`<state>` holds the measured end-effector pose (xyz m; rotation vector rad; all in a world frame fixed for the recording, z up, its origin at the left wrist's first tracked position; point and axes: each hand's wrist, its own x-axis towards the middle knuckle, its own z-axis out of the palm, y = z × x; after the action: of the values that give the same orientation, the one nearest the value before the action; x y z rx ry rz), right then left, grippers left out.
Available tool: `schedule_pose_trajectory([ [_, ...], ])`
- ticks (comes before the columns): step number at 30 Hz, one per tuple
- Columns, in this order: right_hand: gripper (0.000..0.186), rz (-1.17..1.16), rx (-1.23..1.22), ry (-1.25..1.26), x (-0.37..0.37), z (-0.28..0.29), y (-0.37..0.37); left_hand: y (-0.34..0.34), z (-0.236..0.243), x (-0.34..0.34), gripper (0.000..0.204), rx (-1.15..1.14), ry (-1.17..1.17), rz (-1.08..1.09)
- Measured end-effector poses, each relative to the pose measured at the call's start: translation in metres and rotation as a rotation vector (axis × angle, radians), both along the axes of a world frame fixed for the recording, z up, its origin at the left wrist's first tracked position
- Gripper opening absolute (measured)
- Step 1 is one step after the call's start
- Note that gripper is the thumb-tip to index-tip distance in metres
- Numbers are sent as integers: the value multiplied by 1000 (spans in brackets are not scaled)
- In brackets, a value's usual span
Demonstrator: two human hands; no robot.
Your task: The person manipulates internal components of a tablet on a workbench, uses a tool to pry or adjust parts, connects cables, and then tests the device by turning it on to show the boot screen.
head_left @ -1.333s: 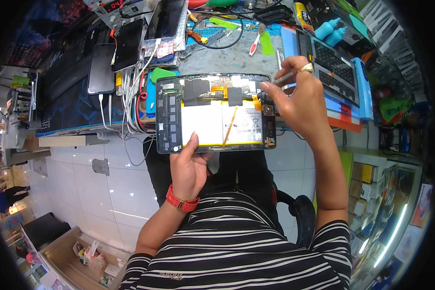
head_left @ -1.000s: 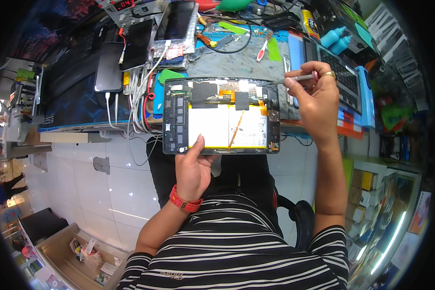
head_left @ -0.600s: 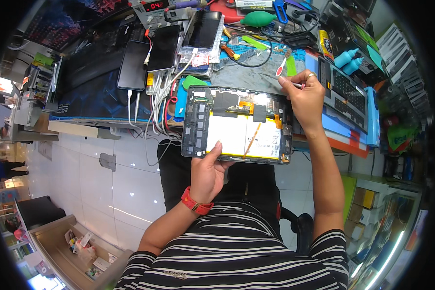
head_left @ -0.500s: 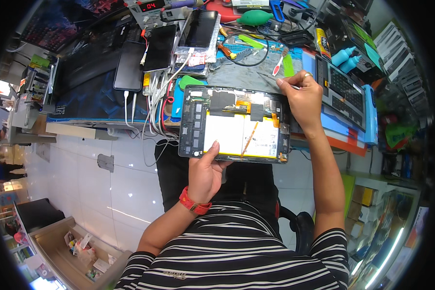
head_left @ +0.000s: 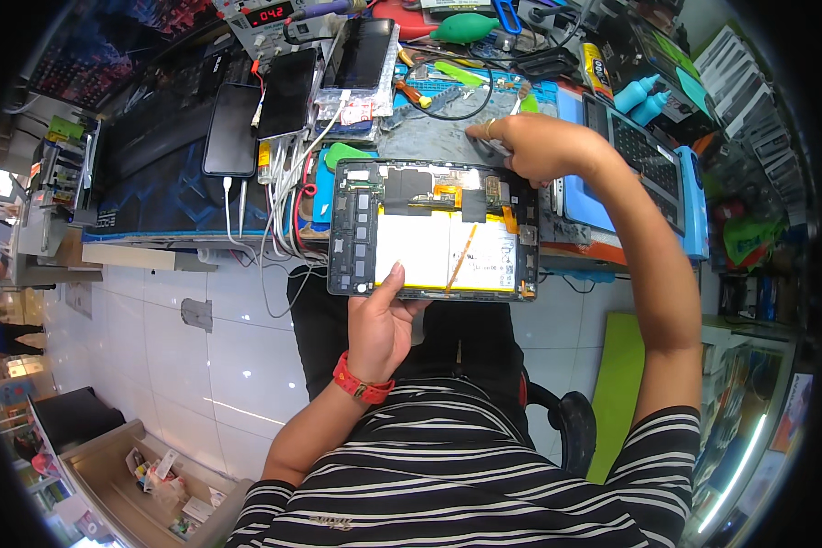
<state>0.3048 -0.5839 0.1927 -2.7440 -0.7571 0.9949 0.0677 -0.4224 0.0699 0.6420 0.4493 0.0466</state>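
Observation:
My left hand grips the lower edge of an opened tablet, thumb on top over the white battery. The tablet's back is off, baring its board, black tape and orange flex cables; one thin orange strip lies slantwise across the battery. Beyond its upper right corner, my right hand reaches over the grey work mat, index finger stretched toward the mat and the other fingers curled. A slim metal tool that looks like tweezers shows partly beneath those fingers; most of it is hidden.
Phones with white cables lie left of the mat, below a power supply. Behind are a screwdriver, a black cable loop and a green air blower. A laptop keyboard and blue bottles stand right.
My right hand has turned over and moved forward and left, its index finger now stretched out over the mat. The tablet, still in my left hand, sits slightly further left in view.

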Motion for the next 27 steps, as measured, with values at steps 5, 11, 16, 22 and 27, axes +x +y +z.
schedule_pose_trajectory([
  [5, 65, -15, -13, 16, -4, 5, -25, 0, 0, -1, 34, 3, -11, -1],
  [11, 12, -31, 265, -553, -28, 7, -60, -1, -2, 0, 31, 11, -1, 20],
  [16, 26, -250, 629, -653, -29, -25, -63, -3, -5, -1, 32, 31, 25, 26],
  [22, 28, -405, 1030, -769, -33, -42, -50, -3, -2, -1, 31, 36, 18, 35],
  [27, 28, -309, 980, -761, -73, -36, -52, -3, -4, -2, 31, 36, 24, 25],
])
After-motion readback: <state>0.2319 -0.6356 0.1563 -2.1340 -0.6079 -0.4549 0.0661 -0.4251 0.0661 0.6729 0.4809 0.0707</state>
